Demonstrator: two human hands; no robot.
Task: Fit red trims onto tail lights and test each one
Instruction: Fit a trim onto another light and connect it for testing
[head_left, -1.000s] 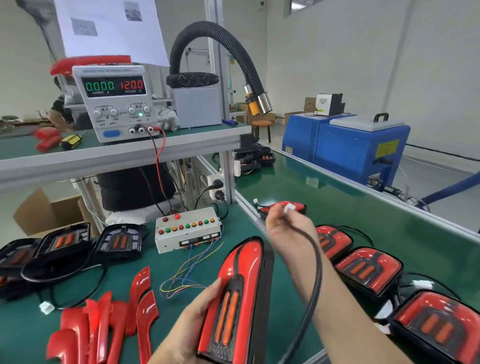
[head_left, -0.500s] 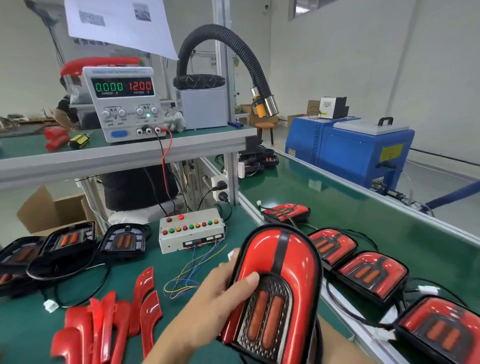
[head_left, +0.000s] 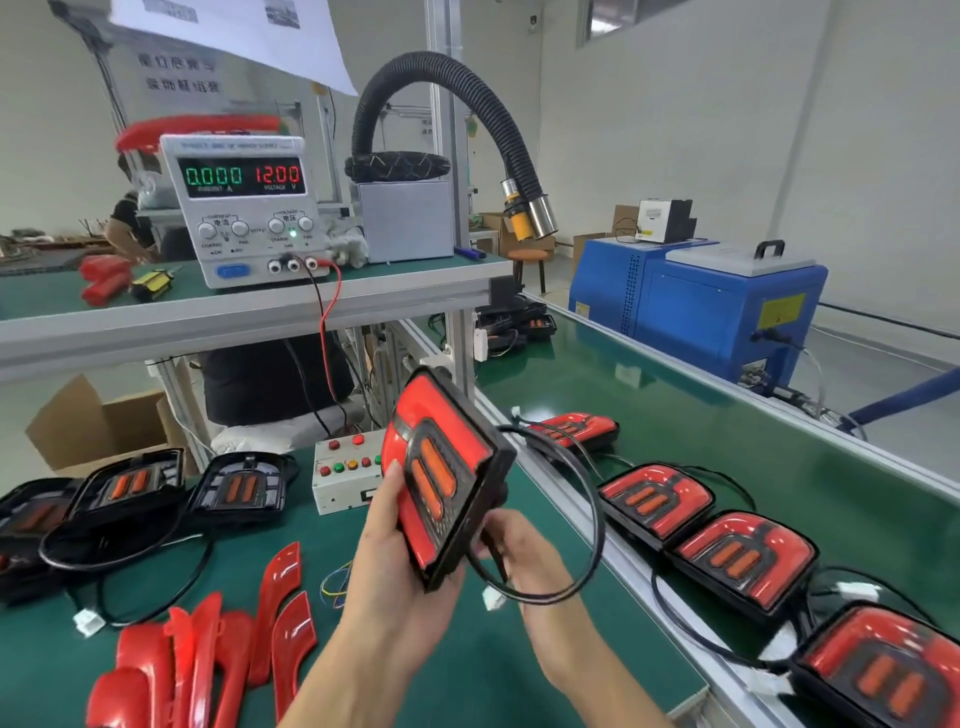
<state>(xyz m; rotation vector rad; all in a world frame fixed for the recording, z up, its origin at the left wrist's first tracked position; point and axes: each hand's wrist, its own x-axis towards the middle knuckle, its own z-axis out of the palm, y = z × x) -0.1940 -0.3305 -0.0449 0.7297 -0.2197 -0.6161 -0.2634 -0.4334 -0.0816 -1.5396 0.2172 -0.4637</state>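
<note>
A tail light (head_left: 441, 473) with red trim fitted and two orange bars is held tilted above the green bench. My left hand (head_left: 395, 566) grips its lower left edge, thumb on the front. My right hand (head_left: 524, 551) holds its back near the base of its black cable (head_left: 582, 519), which loops to a white plug (head_left: 492, 598). Loose red trims (head_left: 208, 654) lie at the lower left. Black tail lights without trim (head_left: 236, 486) sit at the left. The white test box (head_left: 345, 475) with coloured buttons stands behind the held light.
Several trimmed tail lights (head_left: 654, 499) lie in a row on the green conveyor (head_left: 727, 426) at the right. A power supply (head_left: 244, 208) reading 12.00 sits on the upper shelf beside a black extraction hose (head_left: 467, 98). A blue machine (head_left: 701, 306) stands beyond the conveyor.
The tail light has turned from face-on to tilted with its top leaning away. My right hand has come back into view behind it, with the cable looped to the right.
</note>
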